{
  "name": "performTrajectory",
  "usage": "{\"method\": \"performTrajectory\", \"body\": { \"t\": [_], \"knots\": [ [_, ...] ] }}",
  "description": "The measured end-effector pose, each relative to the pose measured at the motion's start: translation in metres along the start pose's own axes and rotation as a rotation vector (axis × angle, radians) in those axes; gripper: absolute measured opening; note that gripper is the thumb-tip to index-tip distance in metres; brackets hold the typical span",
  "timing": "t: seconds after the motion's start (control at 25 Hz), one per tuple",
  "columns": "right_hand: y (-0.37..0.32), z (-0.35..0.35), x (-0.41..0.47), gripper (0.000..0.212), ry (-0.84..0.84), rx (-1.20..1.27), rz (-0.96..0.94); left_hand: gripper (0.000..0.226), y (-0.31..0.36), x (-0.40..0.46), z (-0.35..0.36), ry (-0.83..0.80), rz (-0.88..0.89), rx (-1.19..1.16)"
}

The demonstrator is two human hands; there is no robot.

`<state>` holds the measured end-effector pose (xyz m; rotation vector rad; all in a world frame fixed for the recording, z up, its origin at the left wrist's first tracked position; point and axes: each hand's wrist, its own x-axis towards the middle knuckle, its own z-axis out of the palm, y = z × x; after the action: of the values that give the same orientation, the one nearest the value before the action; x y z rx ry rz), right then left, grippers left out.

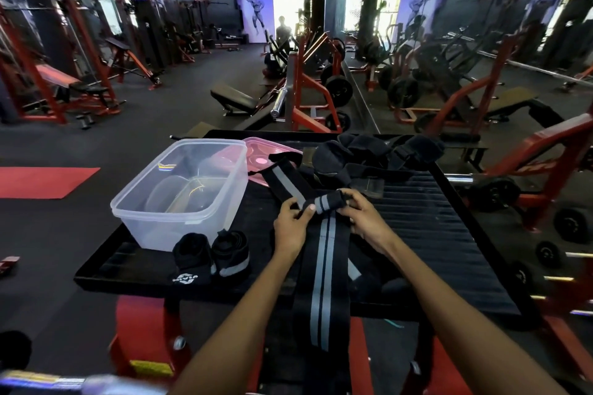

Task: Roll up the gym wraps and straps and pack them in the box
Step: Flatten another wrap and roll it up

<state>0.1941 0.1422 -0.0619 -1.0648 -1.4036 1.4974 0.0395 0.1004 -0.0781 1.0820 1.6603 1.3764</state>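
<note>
Both hands work at the middle of the black ribbed surface [426, 228]. The left hand [293, 223] pinches the left end of a partly rolled black wrap with grey stripes [324, 253], thumb on top and fingers curled beneath. The right hand [364, 218] grips the right end of the same roll, fingers curled over it. The rolled portion lies crosswise between the two hands; the unrolled length runs from the roll toward the person, passes between the forearms and hangs over the near edge of the surface.

Just beyond the left hand, a second striped wrap [285, 184] lies flat, angled away to the left. Beyond the right hand sits a loose pile of black straps and wraps [362, 154], unrolled and overlapping.

To the left of the left hand stands the clear plastic box [183, 192], open at the top, with no wraps visible inside it. Its pink lid [269, 151] lies behind it, partly under the second striped wrap. Two rolled black wraps [210, 255] stand side by side, near the left hand and just in front of the box, on the surface.
</note>
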Motion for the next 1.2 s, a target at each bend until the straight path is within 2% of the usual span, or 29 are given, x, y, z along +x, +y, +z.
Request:
{"method": "performTrajectory", "body": {
  "t": [0.08,0.16,0.24,0.32,0.4,0.52,0.64,0.8,0.92,1.2],
  "knots": [
    [-0.004,-0.002,0.007,0.047,-0.101,0.070,-0.032,0.035,-0.003,0.002,0.001,0.015,0.064,-0.005],
    [-0.004,0.002,0.010,0.044,-0.181,0.126,-0.080,0.031,-0.001,0.002,0.000,0.052,0.128,0.017],
    [0.001,0.006,0.011,0.023,-0.090,0.020,-0.155,0.033,0.005,0.004,0.001,0.070,0.190,0.066],
    [0.004,0.005,0.013,0.015,0.031,-0.071,-0.230,0.038,0.010,0.007,0.005,0.015,0.225,0.088],
    [0.004,-0.001,0.015,0.016,0.067,-0.047,-0.246,0.038,0.010,0.013,0.008,-0.059,0.226,0.008],
    [0.002,-0.006,0.019,0.022,0.039,-0.009,-0.236,0.033,0.007,0.017,0.010,-0.072,0.242,-0.112],
    [0.003,0.000,0.018,0.016,0.020,-0.070,-0.279,0.022,0.006,0.018,0.007,-0.080,0.282,-0.083],
    [0.004,-0.001,0.021,0.019,0.028,-0.116,-0.336,0.029,0.006,0.021,0.007,-0.085,0.263,-0.140],
    [0.002,-0.003,0.021,0.023,0.000,-0.089,-0.349,0.025,0.005,0.021,0.010,-0.089,0.211,-0.184],
    [0.004,0.001,0.021,0.019,0.066,-0.190,-0.316,0.027,0.002,0.024,0.005,-0.102,0.293,-0.101]
  ]
}}
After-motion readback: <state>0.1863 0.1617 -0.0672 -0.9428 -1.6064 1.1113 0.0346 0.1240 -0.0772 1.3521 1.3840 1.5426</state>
